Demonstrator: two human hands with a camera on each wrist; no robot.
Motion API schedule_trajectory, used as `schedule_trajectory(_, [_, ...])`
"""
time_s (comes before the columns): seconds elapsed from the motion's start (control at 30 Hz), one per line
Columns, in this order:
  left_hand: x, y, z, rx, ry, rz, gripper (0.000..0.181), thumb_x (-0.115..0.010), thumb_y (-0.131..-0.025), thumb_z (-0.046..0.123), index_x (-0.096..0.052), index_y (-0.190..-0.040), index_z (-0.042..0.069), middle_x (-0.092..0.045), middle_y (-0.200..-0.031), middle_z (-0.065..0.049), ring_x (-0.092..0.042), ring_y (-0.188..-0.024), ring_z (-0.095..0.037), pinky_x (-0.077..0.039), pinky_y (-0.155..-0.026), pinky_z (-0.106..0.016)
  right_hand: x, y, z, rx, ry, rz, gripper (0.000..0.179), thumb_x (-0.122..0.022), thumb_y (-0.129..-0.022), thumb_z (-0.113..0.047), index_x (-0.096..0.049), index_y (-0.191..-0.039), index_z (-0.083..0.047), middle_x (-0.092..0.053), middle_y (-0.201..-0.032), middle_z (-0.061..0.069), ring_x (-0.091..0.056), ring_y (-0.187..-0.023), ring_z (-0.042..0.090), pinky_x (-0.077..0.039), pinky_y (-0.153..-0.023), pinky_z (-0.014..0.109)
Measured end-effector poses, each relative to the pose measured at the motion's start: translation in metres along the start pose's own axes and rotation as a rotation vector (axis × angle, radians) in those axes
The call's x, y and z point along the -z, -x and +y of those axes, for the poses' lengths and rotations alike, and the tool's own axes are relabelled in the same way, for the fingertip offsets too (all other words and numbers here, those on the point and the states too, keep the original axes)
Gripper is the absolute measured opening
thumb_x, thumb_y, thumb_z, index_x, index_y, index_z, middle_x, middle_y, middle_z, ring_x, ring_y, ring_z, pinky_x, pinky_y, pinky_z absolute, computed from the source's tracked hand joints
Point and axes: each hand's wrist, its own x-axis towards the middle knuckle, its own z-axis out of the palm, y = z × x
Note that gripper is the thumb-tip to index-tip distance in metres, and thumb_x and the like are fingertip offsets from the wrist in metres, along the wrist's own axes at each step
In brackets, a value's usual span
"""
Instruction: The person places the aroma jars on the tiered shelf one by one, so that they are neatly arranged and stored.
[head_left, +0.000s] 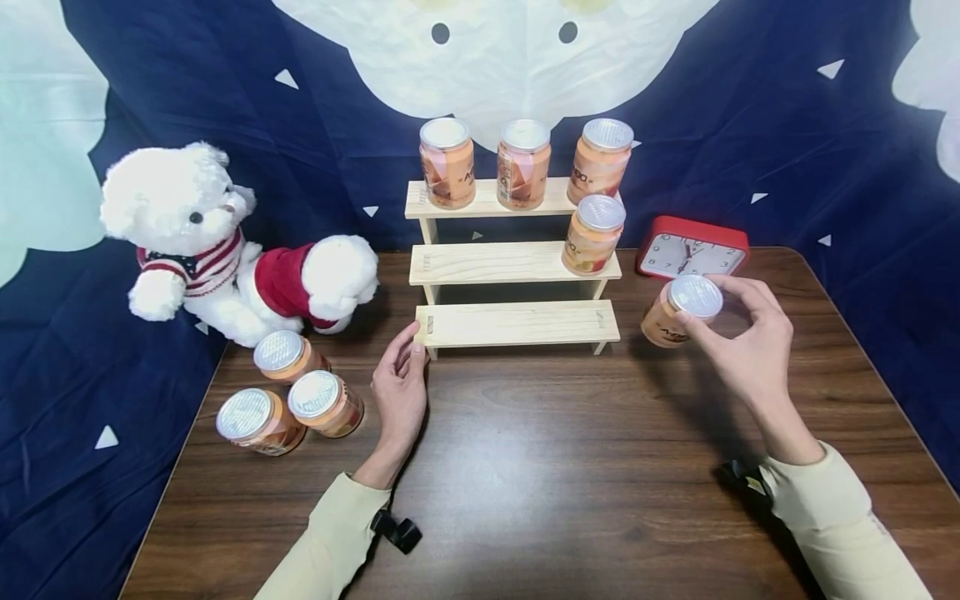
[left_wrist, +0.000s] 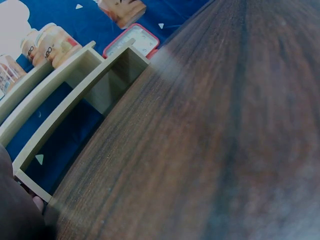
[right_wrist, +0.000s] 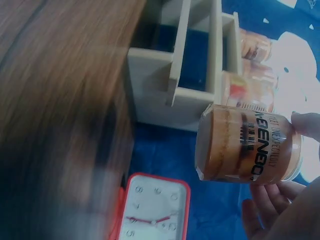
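In the head view my right hand [head_left: 746, 337] holds a jar [head_left: 666, 321] with a silver lid, fingers and thumb around its upper part. The jar [right_wrist: 245, 145] hangs above the table in the right wrist view, its printed label visible. My left hand [head_left: 401, 383] touches the left end of the lowest step of a three-tier wooden shelf [head_left: 517, 325]; its grip there is partly hidden. On the top tier stand three jars [head_left: 523, 167] in a row. One more jar [head_left: 592, 237] stands at the right end of the middle tier.
Three more jars [head_left: 326, 404] stand on the table's left side. Behind them a white teddy bear [head_left: 187, 200] leans beside a plush piece in red cloth [head_left: 285, 283]. A red clock [head_left: 693, 246] stands right of the shelf. Dark blue cloth [head_left: 330, 167] hangs behind the table [head_left: 510, 467].
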Motion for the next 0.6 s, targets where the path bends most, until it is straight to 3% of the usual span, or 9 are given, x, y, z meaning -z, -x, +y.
schedule_trajectory(0.6, [0.0,-0.001,-0.004,-0.008,-0.005,-0.002,0.034,-0.067,-0.11,0.004,-0.075,-0.143,0.008,-0.078,-0.124,-0.017,-0.071,-0.107,-0.003,-0.056,-0.096,-0.014,-0.029,0.003,-0.039,0.053,-0.093,-0.088,0.057,-0.097,-0.075,0.005,-0.078,-0.129,0.005,-0.068,-0.115,-0.015,-0.062,-0.109,0.004,-0.049,-0.094,0.016])
